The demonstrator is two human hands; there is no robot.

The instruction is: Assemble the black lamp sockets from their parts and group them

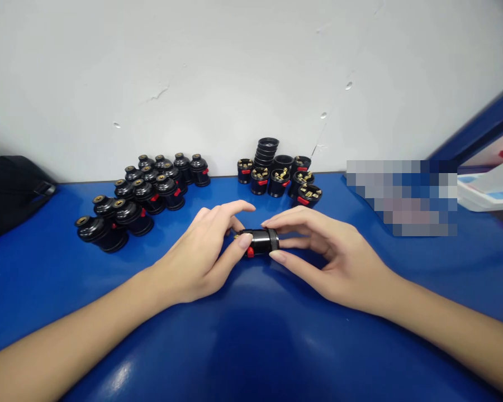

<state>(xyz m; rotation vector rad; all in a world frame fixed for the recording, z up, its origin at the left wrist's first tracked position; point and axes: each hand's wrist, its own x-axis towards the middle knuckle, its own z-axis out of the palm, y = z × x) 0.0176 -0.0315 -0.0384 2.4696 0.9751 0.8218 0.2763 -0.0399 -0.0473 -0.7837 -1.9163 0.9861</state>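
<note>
My hands pinch one black socket [260,242] just above the blue bench [251,335]: left hand [201,257] grips the body w/ thumb & fingers by its red switch, right hand [318,251] nips the ribbed ring end. Behind, at the wall: finished sockets [142,192] at left, open bases [283,178] & stacked rings [267,151] at centre. Black bag [8,190] far left.

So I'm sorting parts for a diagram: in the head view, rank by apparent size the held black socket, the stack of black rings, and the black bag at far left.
1. Black bag, though cut off by the frame.
2. Held black socket, nearer the camera.
3. Stack of black rings; close to the socket, so that order is unsure.
</note>
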